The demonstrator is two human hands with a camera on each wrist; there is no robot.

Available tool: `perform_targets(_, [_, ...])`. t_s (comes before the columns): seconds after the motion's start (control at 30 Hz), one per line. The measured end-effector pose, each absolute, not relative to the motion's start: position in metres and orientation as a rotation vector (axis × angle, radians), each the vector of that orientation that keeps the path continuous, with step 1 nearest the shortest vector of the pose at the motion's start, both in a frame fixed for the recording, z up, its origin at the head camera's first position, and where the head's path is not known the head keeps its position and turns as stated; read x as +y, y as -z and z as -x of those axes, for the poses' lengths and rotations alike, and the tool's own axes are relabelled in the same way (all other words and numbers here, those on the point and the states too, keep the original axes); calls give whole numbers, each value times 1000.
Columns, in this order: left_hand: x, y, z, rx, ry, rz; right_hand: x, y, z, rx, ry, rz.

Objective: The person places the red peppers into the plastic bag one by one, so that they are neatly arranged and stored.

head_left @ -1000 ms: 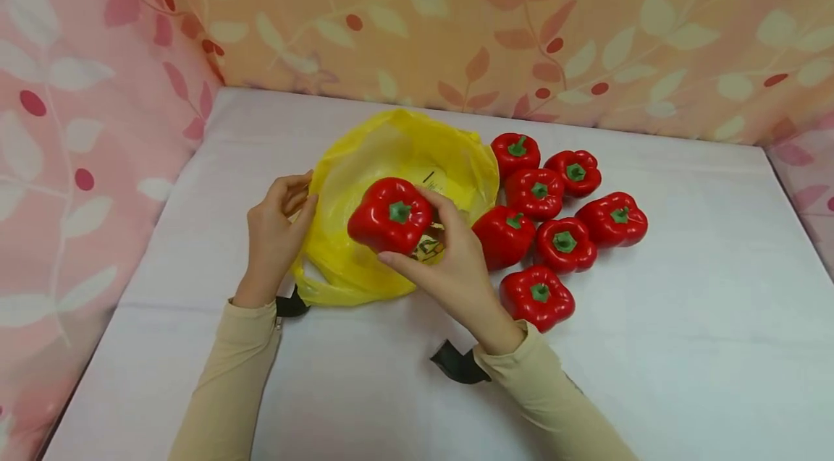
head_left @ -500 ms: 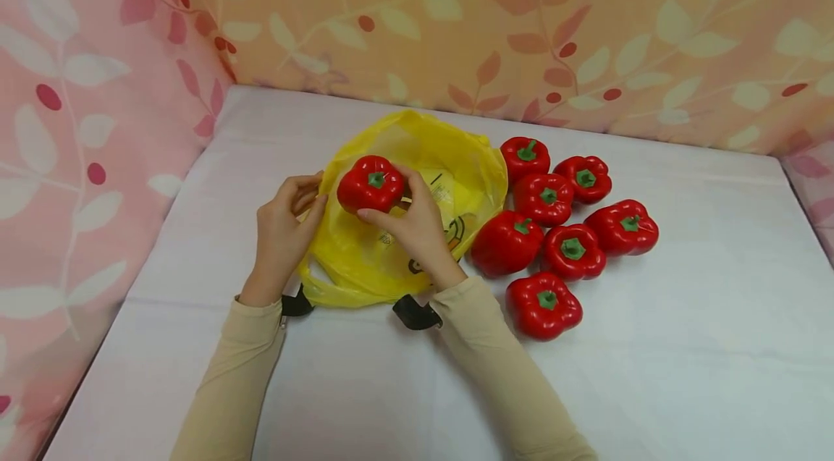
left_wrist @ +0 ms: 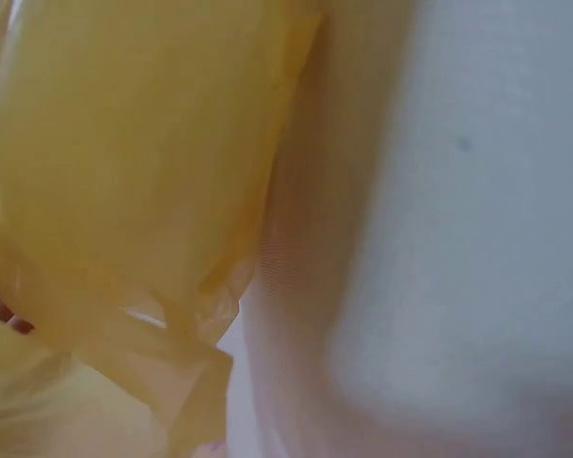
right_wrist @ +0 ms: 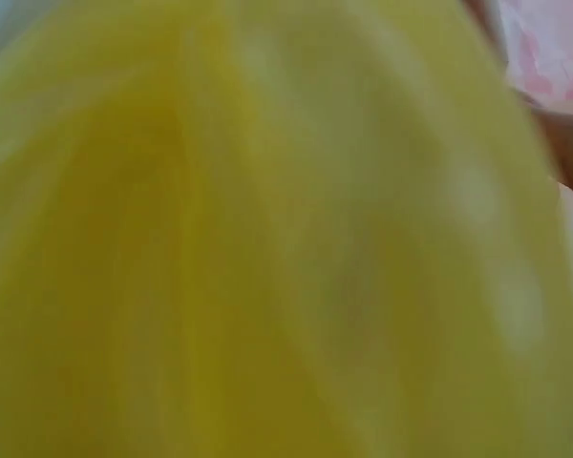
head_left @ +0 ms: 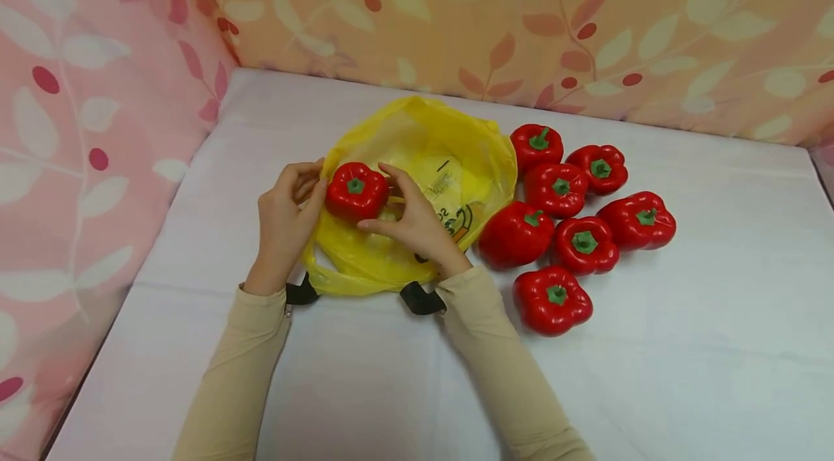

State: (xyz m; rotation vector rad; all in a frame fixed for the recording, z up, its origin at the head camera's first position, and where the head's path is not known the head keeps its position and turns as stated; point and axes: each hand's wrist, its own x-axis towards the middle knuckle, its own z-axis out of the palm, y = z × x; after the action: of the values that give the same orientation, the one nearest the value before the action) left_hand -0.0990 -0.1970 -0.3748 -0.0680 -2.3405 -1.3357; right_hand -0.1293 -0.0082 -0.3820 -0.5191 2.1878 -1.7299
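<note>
A yellow plastic bag lies with its mouth spread wide in the head view. My left hand pinches the bag's left rim between thumb and fingers. Inside the mouth, near that rim, sits a red bell pepper with its green stem up. Just right of this pepper, my right hand has its thumb and fingers spread apart; whether the tips still touch it is hard to tell. Yellow film fills much of the left wrist view, and blurred yellow film covers most of the right wrist view.
Several more red bell peppers stand clustered to the right of the bag, the closest one against its side. All rest on a white-covered table. Leaf-patterned cloth hangs along the back and left.
My right hand has carried the pepper leftward into the bag's mouth, and its fingers have spread away from it. My left hand keeps hold of the rim. The head view has shifted slightly.
</note>
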Motion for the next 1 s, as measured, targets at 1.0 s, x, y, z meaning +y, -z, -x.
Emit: perform_targets(1.0, [-197,375,99,-2276,1366,57,-20,390,125,2331,1868,429])
